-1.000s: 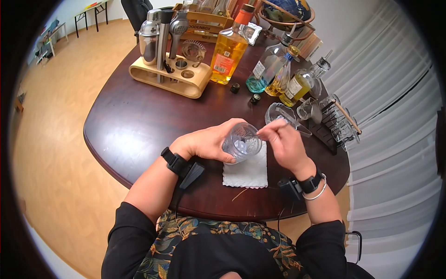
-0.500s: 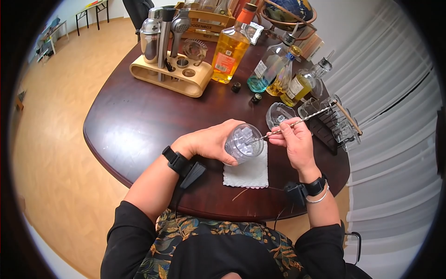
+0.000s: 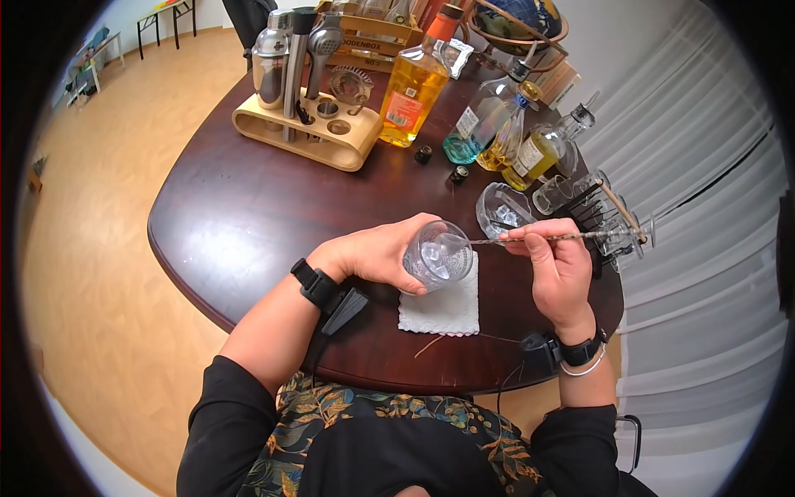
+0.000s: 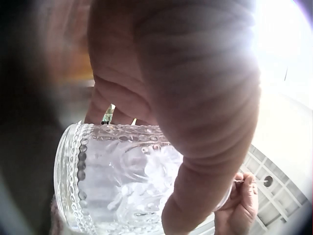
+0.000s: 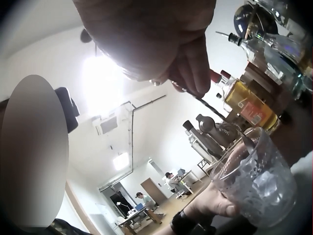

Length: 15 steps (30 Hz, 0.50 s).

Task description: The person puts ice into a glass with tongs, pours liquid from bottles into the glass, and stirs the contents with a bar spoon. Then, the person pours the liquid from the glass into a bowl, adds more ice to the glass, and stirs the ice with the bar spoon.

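Left hand curled round a tilted patterned glass, right hand pinching a bar spoon at its three o'clock, glass bowl at two: ice is in, stirring apparently under way, any pouring seemingly remaining.

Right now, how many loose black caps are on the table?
2. One cap is by the amber bottle, to its right; the other cap lies in front of the blue bottle. Others may be hidden behind bottles.
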Available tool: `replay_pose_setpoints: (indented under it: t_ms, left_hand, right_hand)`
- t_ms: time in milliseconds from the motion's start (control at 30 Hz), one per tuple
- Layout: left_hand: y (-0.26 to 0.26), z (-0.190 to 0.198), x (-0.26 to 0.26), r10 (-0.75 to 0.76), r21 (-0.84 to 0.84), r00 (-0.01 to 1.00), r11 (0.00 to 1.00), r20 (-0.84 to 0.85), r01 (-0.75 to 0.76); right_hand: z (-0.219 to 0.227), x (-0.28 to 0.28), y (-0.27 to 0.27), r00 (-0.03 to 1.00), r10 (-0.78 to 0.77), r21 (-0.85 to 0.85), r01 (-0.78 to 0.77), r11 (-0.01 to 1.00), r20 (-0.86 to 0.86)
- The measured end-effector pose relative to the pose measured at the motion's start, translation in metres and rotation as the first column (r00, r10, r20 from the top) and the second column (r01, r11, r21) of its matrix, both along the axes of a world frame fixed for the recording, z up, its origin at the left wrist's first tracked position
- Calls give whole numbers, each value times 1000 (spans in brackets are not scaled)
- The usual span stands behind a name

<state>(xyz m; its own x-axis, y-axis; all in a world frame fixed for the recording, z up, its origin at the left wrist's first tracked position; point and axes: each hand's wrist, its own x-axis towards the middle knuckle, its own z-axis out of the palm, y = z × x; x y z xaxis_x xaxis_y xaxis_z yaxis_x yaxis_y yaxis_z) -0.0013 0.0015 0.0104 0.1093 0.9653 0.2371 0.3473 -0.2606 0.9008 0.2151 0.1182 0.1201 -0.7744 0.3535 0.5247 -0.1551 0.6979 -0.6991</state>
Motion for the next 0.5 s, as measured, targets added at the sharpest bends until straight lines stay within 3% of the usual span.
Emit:
replay_pose_setpoints:
  t_ms: [33,100,133,267,400,467,500]
  left_hand:
    - [0,1,0,-7,-6,1000,1000,15,7]
    - [0,1,0,-16,-8,999,1000,31,16]
    - [0,1,0,-18,-3,999,1000,32,18]
    - [3,-6,-1,-12,36,1000,999,11,12]
    - [2,-4,0,-9,45,1000,999,3,9]
    - [2,-3,0,-9,39,1000,999,-7,9]
    - [1,-2,0,-1,37,1000,999,-21,2]
  right_hand:
    - [2,0,2,998,60,170,-57,984,-8]
    - [6,-2,8,984,176,490,-157,858,6]
    - [4,-3,11,960,275,522,-263,811,55]
    - [-10,-13,12,905,346,564,-424,709,246]
    - [-28,-20,19,963,158,425,-240,873,219]
    - [-28,-19,16,965,102,23,-111,994,243]
    - [-28,-18,14,961,79,-182,-30,983,264]
